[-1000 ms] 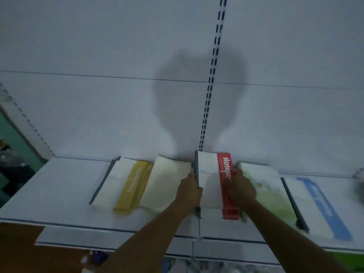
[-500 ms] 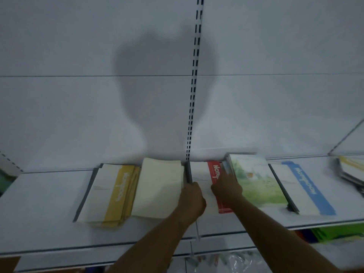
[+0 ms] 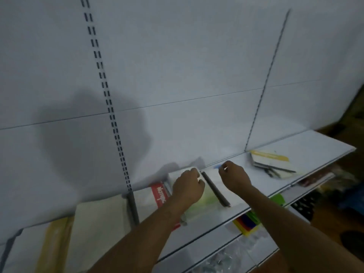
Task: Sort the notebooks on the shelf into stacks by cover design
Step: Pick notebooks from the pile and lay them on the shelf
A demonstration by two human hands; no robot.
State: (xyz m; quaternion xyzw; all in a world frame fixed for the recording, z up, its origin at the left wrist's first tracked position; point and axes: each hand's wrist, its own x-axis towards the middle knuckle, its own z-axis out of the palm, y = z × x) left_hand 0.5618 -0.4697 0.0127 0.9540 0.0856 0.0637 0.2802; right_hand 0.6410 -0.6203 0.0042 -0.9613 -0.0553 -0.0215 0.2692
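Observation:
Notebook stacks lie in a row on the white shelf (image 3: 319, 146): a yellow-striped stack (image 3: 49, 247) at far left, a plain cream one (image 3: 98, 229), a red-striped one (image 3: 158, 194), a green landscape-cover one (image 3: 204, 201) and a blue-striped one with a dark spine (image 3: 215, 191). My left hand (image 3: 188, 186) lies on the green notebook with its fingers curled at the far edge. With curled fingers my right hand (image 3: 234, 178) pinches the far edge of the blue-striped notebook, most of whose cover it hides. A loose pile of mixed notebooks (image 3: 271, 162) lies further right.
The white back panel carries a slotted upright (image 3: 110, 107) behind the red-striped stack. Below the shelf's front edge sit colourful items (image 3: 246, 223) and a green pack (image 3: 277, 200). A dark object (image 3: 303, 205) lies lower right.
The view has swung right. Both hands have left the red-striped notebook: the left now lies on the green one, the right on the blue-striped one.

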